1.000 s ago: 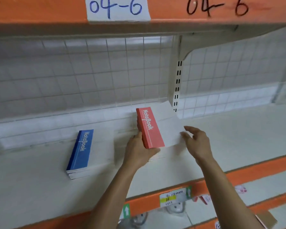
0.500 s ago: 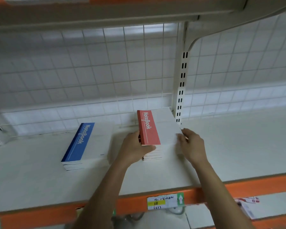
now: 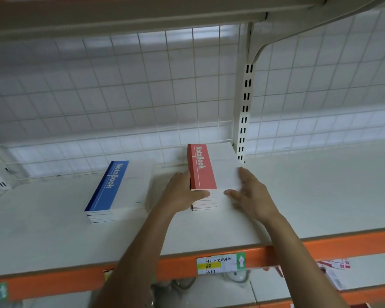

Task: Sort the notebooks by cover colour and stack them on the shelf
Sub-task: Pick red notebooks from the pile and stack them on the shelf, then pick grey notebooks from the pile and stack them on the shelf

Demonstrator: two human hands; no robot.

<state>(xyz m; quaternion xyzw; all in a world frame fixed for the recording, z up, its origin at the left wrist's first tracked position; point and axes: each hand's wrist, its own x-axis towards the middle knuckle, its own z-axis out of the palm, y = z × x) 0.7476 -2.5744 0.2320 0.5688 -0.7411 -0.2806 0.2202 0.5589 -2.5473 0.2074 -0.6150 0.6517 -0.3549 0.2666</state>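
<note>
A stack of red-spined notebooks [image 3: 206, 167] lies flat on the white shelf [image 3: 298, 196], close to the slotted upright. My left hand [image 3: 182, 193] grips the stack's left front corner, thumb across the front edge and fingers along the spine side. My right hand [image 3: 247, 194] rests against the stack's right front corner with its fingers spread. To the left, apart from both hands, sits a stack of blue-spined notebooks [image 3: 118, 187].
A wire grid back panel [image 3: 142, 96] closes the rear of the shelf. The slotted upright [image 3: 243, 112] stands right behind the red stack. An orange front rail [image 3: 320, 247] carries a price label [image 3: 220, 264]. A lower shelf holds red-and-white packets [image 3: 333, 265].
The top red notebook came down from a tilt onto the red stack. Both hands closed in on the stack's front corners, the right hand sliding up to the right edge.
</note>
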